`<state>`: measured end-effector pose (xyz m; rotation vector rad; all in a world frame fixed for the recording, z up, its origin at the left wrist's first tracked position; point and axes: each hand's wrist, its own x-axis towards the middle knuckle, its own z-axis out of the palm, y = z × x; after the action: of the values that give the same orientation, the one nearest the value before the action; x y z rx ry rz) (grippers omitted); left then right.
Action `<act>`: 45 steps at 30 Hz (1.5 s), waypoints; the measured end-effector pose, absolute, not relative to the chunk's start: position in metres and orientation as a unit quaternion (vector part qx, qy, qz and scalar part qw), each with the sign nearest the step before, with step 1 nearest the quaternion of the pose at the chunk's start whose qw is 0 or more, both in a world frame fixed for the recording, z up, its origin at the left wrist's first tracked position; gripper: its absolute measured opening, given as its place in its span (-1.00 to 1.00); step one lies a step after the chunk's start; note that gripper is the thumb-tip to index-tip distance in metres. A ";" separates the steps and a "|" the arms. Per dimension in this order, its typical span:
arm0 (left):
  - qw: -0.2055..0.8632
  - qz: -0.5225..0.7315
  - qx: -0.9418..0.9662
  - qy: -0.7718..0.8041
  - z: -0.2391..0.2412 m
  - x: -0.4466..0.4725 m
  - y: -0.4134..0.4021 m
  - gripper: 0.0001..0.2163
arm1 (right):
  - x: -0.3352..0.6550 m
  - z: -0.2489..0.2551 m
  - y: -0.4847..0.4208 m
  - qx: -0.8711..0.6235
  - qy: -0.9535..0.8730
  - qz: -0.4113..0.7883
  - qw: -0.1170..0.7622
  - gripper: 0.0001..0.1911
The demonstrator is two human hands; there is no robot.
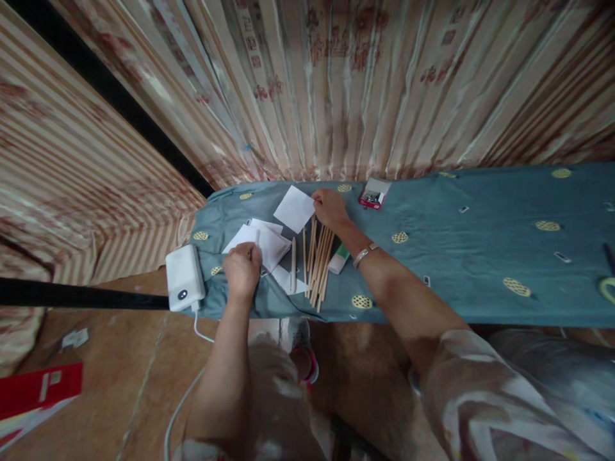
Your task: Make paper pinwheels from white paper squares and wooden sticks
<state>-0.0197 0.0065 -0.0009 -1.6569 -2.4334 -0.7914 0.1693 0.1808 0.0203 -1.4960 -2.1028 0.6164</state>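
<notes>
My right hand (330,208) is closed, pinching the right corner of a square white paper (294,210) at the back of the cloth. My left hand (243,269) is curled shut at the near edge of a loose pile of white papers (269,243). A pale, narrow thing shows just above its fingers, but what they hold is not clear. Between the hands lies a bundle of thin wooden sticks (318,269). A thicker pale rod (294,264) rests to their left. A white and green tube (339,258) is partly under my right forearm.
A small open red box (373,193) with metal bits stands behind my right wrist. The white power bank (185,278) with its cable sits at the left end of the blue patterned cloth (461,256). Scissors-like handles (607,288) show at the right edge. A striped curtain hangs behind.
</notes>
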 end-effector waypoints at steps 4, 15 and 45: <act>0.044 -0.268 -0.523 -0.808 0.001 -0.019 0.006 -0.73 | 0.164 0.018 0.182 -0.525 -0.786 0.231 0.230 -0.67; 0.022 -0.274 -0.514 -0.812 0.004 -0.018 0.004 -0.72 | 0.156 0.015 0.199 -0.513 -0.791 0.248 0.225 -0.64; 0.000 -0.285 -0.548 -0.787 0.004 -0.002 0.004 -0.54 | 0.157 0.021 0.232 -0.429 -0.842 0.245 0.218 -0.63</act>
<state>-0.0022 0.0037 0.0043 -1.7196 -2.4715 -0.8942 0.1569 0.2320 0.0211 -1.1876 -2.3299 0.6779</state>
